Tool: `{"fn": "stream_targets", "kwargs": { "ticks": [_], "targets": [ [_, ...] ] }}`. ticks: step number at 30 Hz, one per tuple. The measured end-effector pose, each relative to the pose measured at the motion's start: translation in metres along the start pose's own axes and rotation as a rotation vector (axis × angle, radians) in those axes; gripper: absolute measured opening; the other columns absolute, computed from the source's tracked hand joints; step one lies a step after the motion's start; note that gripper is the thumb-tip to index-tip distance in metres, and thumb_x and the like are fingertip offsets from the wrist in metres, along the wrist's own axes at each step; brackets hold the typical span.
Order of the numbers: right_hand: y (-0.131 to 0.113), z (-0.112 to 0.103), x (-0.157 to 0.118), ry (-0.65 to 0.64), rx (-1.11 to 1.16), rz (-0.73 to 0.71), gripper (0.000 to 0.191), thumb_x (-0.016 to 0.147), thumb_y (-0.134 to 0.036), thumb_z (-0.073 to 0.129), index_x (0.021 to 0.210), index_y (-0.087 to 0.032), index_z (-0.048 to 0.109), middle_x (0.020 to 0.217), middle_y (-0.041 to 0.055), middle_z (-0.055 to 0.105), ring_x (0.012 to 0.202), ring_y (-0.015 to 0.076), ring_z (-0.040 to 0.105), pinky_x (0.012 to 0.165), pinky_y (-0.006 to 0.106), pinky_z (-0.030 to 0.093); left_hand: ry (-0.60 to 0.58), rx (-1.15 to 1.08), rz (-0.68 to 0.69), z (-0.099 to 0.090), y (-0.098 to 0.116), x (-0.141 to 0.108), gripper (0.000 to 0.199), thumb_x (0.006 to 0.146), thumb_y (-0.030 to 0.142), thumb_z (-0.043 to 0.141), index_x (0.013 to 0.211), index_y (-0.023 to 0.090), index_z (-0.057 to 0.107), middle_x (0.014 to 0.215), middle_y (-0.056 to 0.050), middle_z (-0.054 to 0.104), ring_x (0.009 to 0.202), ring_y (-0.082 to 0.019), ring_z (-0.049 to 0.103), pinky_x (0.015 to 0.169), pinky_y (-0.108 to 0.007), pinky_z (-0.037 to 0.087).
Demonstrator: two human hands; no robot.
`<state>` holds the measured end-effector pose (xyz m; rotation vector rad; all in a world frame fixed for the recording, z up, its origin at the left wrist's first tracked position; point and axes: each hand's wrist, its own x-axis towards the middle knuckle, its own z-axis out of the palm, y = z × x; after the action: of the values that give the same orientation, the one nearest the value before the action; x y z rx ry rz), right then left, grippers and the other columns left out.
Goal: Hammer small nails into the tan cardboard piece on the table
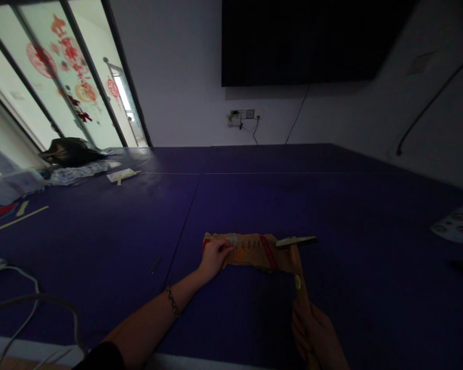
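Note:
A brown strip (252, 252) with red bands and a row of small dark marks lies on the purple table; whether it is paper or cardboard I cannot tell. My left hand (215, 256) rests on its left end with thumb and fingertips pinched together. What they hold, if anything, is too small to make out. My right hand (314, 329) grips the wooden handle of a hammer (300, 285), whose head is over the strip's right end.
Two thin dark rods (156, 264) lie left of my left forearm. White cables (34, 288) curve across the near left. A dark bag (72, 151) and a small white packet (122, 175) are at the back left. A plate with round holes (458, 222) lies at the right.

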<state>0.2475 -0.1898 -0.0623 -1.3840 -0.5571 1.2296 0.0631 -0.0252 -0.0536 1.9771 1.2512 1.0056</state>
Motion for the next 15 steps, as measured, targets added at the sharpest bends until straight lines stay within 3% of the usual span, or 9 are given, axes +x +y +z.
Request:
{"fn": "stream_targets", "kwargs": {
  "ticks": [15],
  "targets": [
    [0.0017,-0.0023,0.0023,-0.029,0.012,0.028,0.049,0.054,-0.061,0.064,0.052,-0.019,0.038,0.034,-0.0116,0.037,0.022,0.0021,0.028,0.02,0.016,0.03,-0.005,0.025,0.03,-0.0001,-0.0005,-0.0005,0.015,0.07,0.017,0.06,0.056,0.014,0.054,0.055,0.003,0.051,0.055,-0.011,0.046,0.055,-0.02,0.034]
  ]
}}
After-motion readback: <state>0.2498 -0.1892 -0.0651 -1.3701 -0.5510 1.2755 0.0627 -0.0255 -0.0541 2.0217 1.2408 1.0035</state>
